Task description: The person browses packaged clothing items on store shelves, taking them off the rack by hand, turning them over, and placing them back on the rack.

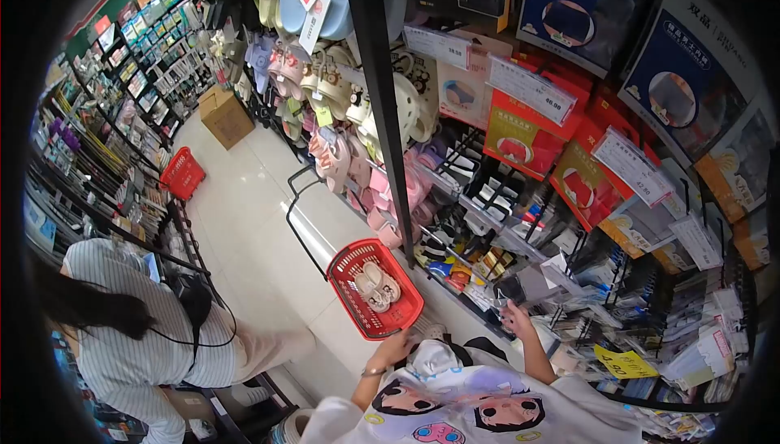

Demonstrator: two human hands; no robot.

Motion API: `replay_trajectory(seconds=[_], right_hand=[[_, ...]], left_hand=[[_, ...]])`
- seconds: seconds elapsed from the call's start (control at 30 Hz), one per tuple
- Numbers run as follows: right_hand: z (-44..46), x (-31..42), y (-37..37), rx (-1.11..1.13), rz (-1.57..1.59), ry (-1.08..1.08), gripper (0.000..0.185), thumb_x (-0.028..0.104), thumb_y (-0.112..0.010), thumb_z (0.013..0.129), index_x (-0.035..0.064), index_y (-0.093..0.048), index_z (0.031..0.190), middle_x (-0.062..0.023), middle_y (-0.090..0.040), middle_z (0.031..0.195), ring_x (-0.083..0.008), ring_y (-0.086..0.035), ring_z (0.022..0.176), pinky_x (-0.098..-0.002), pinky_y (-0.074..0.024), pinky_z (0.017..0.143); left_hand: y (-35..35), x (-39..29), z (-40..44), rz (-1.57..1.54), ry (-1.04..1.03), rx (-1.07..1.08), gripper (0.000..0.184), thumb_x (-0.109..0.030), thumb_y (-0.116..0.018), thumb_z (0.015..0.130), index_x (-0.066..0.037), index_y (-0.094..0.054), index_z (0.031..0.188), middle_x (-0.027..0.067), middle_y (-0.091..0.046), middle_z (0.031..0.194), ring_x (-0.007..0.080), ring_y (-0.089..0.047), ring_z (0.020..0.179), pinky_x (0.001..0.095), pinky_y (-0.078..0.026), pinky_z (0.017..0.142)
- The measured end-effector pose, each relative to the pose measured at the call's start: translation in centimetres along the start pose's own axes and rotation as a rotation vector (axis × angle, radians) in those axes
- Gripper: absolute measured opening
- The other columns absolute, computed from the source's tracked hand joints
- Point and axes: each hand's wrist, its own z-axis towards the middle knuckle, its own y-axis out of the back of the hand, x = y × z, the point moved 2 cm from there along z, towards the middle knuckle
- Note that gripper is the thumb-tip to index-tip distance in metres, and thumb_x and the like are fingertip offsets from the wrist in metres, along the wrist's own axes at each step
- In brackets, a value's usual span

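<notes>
My left hand (393,350) is low in front of my body, close to the near rim of a red shopping basket (342,324). Its fingers look loosely stretched, and I see nothing in them. The basket stands on the floor with its long black handle (294,220) leaning away. Inside lies a pair of pale beige clogs (377,286). My right hand (517,319) is raised at the shelf on the right, its fingers closed at the lower edge of a small dark package in clear wrapping (510,288). Its exact contents cannot be made out.
A person in a striped top (154,338) stands at the left. Clogs (329,78) and boxed underwear (581,13) hang along the right shelf, behind a black post (382,86). A cardboard box (225,117) and another red basket (182,173) stand farther up the aisle.
</notes>
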Motion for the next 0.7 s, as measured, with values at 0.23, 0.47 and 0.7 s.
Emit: replay_trajectory(seconds=[0.23, 0.47, 0.7], right_hand=[[3.3, -2.9, 0.4, 0.003, 0.317, -0.087, 0.054, 0.039, -0.061, 0.078, 0.0135, -0.04, 0.121, -0.0056, -0.045, 0.118, -0.0182, -0.037, 0.117, -0.039, -0.0329, 0.093], [-2.3, -13.2, 2.9, -0.025, -0.252, -0.144, 0.031, 0.023, -0.064, 0.076, 0.0127, -0.056, 0.104, -0.0024, -0.058, 0.102, -0.018, -0.052, 0.101, -0.0329, -0.0419, 0.085], [-5.1, -17.6, 3.1, 0.01, -0.792, 0.14, 0.016, 0.022, -0.061, 0.077, 0.0088, -0.065, 0.087, -0.0072, -0.065, 0.086, -0.0185, -0.061, 0.081, -0.0288, -0.0476, 0.073]], left_hand=[[4.1, 2.8, -7.8, 0.292, 0.523, 0.057, 0.036, -0.035, -0.047, 0.083, -0.005, -0.051, 0.103, 0.0194, -0.06, 0.094, 0.0344, -0.057, 0.088, 0.0428, -0.046, 0.074], [5.7, -2.9, 2.1, 0.431, 0.318, 0.162, 0.037, -0.035, -0.049, 0.082, -0.004, -0.048, 0.101, 0.0203, -0.059, 0.091, 0.0362, -0.058, 0.084, 0.0466, -0.046, 0.072], [7.6, -11.3, 9.2, 0.399, -0.13, 0.066, 0.034, -0.025, -0.048, 0.083, -0.002, -0.046, 0.108, 0.0175, -0.059, 0.094, 0.0342, -0.058, 0.084, 0.0451, -0.043, 0.075]])
